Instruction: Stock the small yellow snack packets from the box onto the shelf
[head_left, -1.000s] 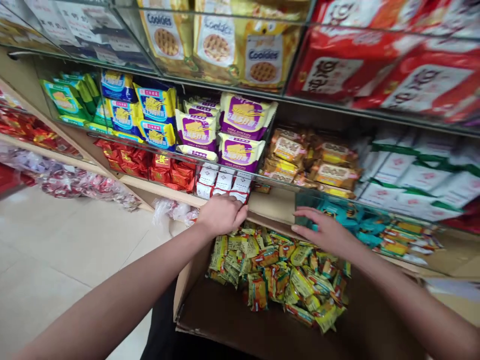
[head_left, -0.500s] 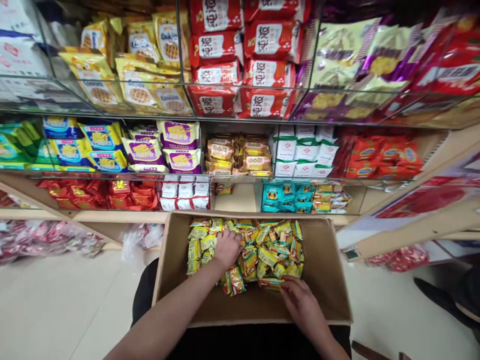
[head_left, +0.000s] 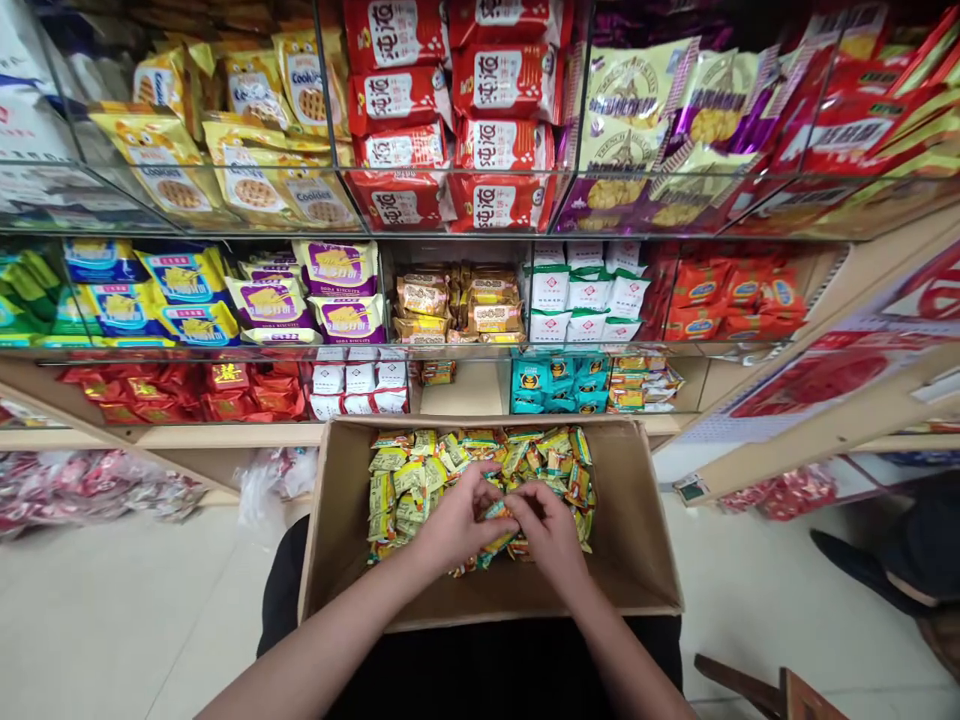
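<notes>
An open cardboard box (head_left: pixel 634 530) rests on my lap, its bottom covered with small yellow-green snack packets (head_left: pixel 409 478). Over the middle of the pile, my left hand (head_left: pixel 466 515) curls its thumb and fingers around a small snack packet (head_left: pixel 496 511). My right hand (head_left: pixel 551 530) meets it from the other side, fingertips pinched at the same packet. The two hands nearly touch, and their fingers hide part of that packet and of those beneath.
Glass-fronted shelves (head_left: pixel 450 240) of biscuit packs rise behind the box. One low compartment (head_left: pixel 461 398) shows bare shelf with a few packets at its back. Plastic bags (head_left: pixel 90 485) lie underneath at left. A person's shoe (head_left: pixel 862 570) and a wooden stool (head_left: pixel 795 695) are at right.
My left hand has moved right from the left part of the pile. My right hand has left the box's near side and moved up and left, so both hands meet over the middle.
</notes>
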